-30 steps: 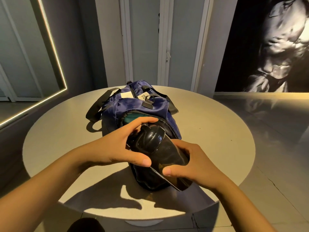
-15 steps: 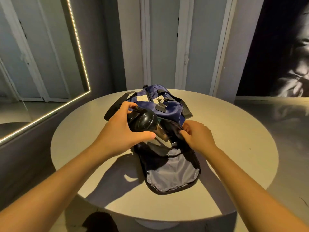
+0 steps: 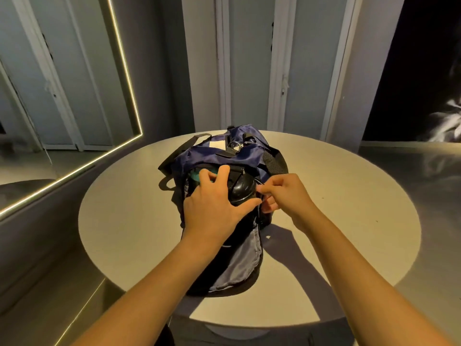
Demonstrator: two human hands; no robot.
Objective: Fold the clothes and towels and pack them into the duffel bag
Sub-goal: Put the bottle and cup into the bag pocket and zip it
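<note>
1. Two hands work at one opening. Our left hand point(image 3: 212, 206) wraps the black bottle point(image 3: 243, 191), fingers over its far side and thumb along its near side, so we can steer it at the mouth of the duffel bag point(image 3: 224, 158).
2. Just beside that thumb, our right hand point(image 3: 284, 196) pinches the bag's rim with curled fingers. We judge this holds the opening wide so the bottle does not snag.
3. At the left fingertips some teal fabric point(image 3: 195, 176) shows inside the bag, so clothing seems to be packed and the bottle goes in alongside it.
4. Below the left wrist the end flap point(image 3: 239, 260) lies turned out toward us, grey lining up, out of the way of the grip.
5. Under both hands the bag lies on the table point(image 3: 129, 221), which takes the push. The bottle's domed cap shows between the hands; how deep its body sits we cannot tell.
6. Closing the flap, we judge, comes afterwards.
</note>
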